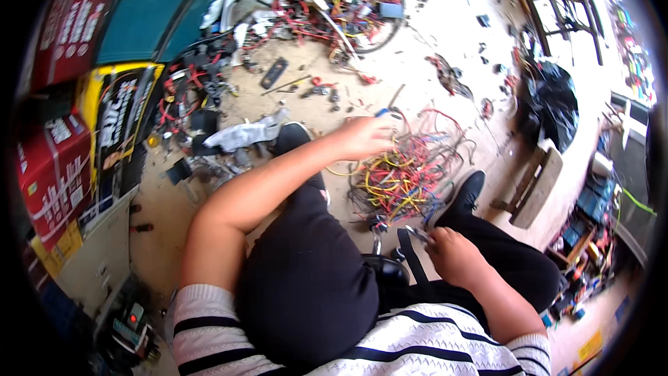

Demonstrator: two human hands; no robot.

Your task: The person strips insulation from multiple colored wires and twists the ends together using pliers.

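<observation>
A tangled heap of red, yellow, blue and grey wires point(403, 177) lies on the floor between my feet. My left hand point(365, 137) reaches over its far left edge, fingers curled downward; what they hold, if anything, is hidden. Just beyond the knuckles is a blue-handled tool point(382, 112) with a thin shaft; whether the hand touches it is unclear. My right hand point(456, 257), above my right leg, is closed around a small metal-tipped hand tool point(419, 234) that points at the heap. A black strap point(412, 254) hangs beside that tool.
A larger wire pile point(327, 0) spreads at the far side. Cable scraps point(184, 90) lie along the left, near red boxes point(59, 167). On the right are a black plastic bag point(553, 104), a wooden block point(536, 188) and a metal frame point(563, 7). My shoes point(467, 193) flank the near heap.
</observation>
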